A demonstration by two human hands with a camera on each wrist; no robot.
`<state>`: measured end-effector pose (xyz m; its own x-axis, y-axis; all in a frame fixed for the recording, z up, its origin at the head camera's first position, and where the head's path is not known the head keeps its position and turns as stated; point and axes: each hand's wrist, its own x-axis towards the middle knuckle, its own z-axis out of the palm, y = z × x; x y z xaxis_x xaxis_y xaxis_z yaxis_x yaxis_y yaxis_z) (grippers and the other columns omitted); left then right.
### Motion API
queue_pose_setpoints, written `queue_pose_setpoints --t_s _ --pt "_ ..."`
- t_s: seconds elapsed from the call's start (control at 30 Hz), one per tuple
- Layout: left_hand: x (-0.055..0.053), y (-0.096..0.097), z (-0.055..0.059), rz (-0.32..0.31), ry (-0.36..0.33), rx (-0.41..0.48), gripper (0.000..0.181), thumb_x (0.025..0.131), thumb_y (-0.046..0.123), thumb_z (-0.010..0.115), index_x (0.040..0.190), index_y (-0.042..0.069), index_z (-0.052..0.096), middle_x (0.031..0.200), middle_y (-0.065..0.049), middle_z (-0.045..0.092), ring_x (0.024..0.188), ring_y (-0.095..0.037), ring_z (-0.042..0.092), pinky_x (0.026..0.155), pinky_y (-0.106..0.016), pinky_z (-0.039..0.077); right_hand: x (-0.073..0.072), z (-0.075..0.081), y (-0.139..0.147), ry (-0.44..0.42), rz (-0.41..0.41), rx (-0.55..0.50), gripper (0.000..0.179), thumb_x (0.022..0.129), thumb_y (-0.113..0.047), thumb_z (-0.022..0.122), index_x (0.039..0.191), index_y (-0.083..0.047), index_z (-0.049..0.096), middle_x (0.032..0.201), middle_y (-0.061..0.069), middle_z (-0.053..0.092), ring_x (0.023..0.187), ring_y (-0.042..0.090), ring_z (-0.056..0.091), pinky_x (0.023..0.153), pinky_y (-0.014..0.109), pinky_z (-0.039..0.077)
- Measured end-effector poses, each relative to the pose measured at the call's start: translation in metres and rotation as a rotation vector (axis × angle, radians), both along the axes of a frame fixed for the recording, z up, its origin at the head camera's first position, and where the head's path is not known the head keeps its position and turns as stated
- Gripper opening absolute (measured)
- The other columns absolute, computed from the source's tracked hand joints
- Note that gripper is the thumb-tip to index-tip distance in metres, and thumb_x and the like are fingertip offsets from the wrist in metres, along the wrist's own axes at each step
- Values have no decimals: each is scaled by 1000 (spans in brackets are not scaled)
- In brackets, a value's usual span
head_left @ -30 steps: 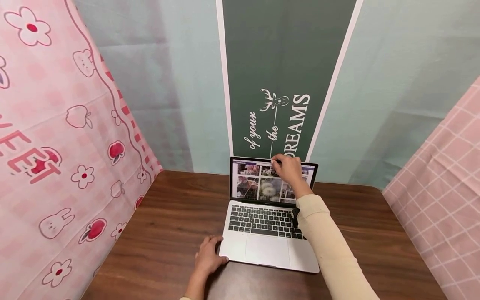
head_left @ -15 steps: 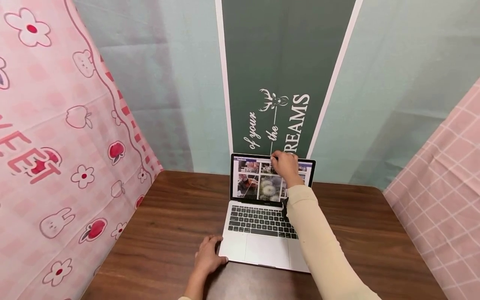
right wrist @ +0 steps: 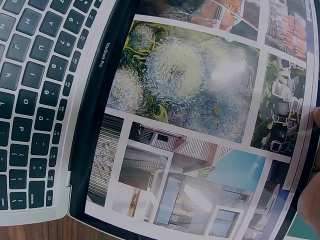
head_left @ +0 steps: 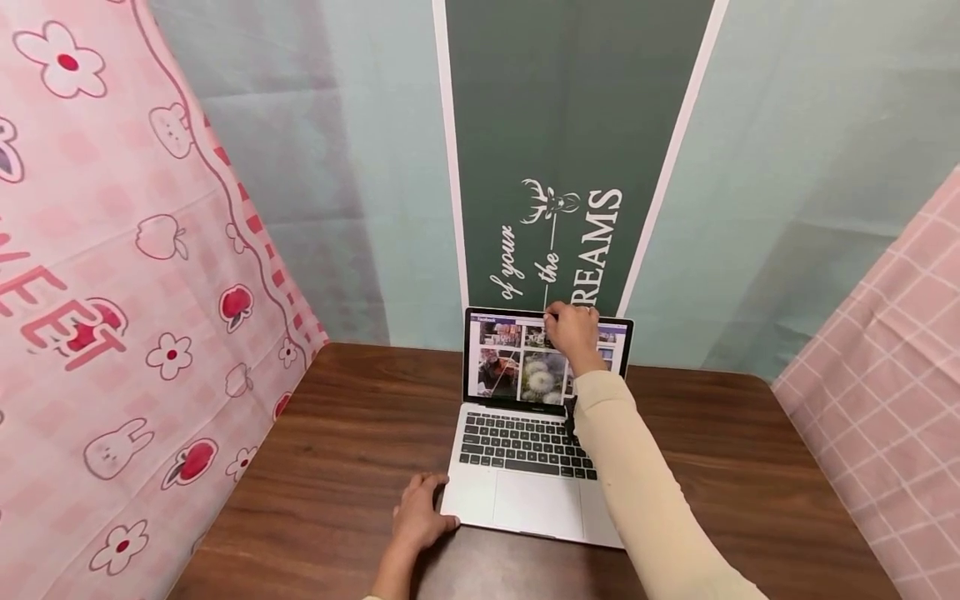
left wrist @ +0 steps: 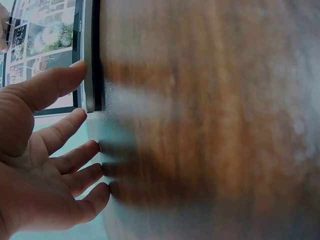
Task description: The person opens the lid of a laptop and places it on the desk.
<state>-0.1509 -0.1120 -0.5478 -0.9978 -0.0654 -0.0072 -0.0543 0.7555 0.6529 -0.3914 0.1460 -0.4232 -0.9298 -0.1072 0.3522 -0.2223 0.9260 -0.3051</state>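
A silver laptop (head_left: pixel 537 502) stands unfolded on the wooden table, its lit screen (head_left: pixel 498 371) showing a page of photos. At the top edge of the screen, my right hand (head_left: pixel 576 335) pinches the rim between thumb and fingers. Only bits of that hand (right wrist: pixel 311 202) show at the border of the right wrist view, beside the screen. My left hand (head_left: pixel 417 512) rests at the laptop's front left corner. In the left wrist view its thumb (left wrist: pixel 57 85) touches the laptop's edge, and the fingers are spread, fairly straight. My right forearm hides part of the keyboard (head_left: pixel 517 442).
The brown table (head_left: pixel 352 417) extends on both sides of the laptop. Behind it hangs a green and grey-blue cloth (head_left: pixel 577 108) with printed words. Pink patterned cloths stand at the left (head_left: pixel 180 275) and the right (head_left: pixel 885 350).
The screen has tilted further back from the keyboard, with my right hand at its top rim. The right forearm has shifted left. My left hand has stayed at the corner.
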Motion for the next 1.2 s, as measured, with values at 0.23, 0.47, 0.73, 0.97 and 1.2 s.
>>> queue_pose_setpoints --t_s 0.23,0.47,0.73,0.97,1.2 --pt "-3 0 -2 -3 1 5 62 54 15 85 112 9 63 117 -15 52 108 -39 48 76 -59 36 3 1 1 11 -8 -33 25 95 -26 50 109 -12 64 105 11 65 101 37 51 97 51 24" --pt "-3 -3 -2 14 9 1 62 53 14 85 111 9 63 117 -15 52 107 -40 48 76 -59 36 5 -1 -1 5 27 -94 24 95 -25 51 109 -10 64 108 11 64 105 36 50 102 50 18" --pt "-6 -1 2 -50 7 0 60 56 15 81 112 6 62 118 -19 52 108 -41 49 75 -62 37 16 -3 16 139 190 -323 27 91 -11 55 115 -1 64 109 17 64 103 36 55 107 49 12" --pt "-8 -8 11 -143 21 84 57 64 18 80 114 -2 59 109 -22 56 101 -43 52 83 -57 40 51 -18 37 323 248 -495 30 84 -2 59 113 1 64 120 20 58 111 38 50 85 53 39" --pt "-6 -23 23 -179 83 94 54 68 17 79 115 -2 59 113 -19 57 106 -39 52 88 -52 40 87 -46 51 353 229 -547 31 83 -2 63 113 2 64 117 19 60 108 38 52 85 55 39"
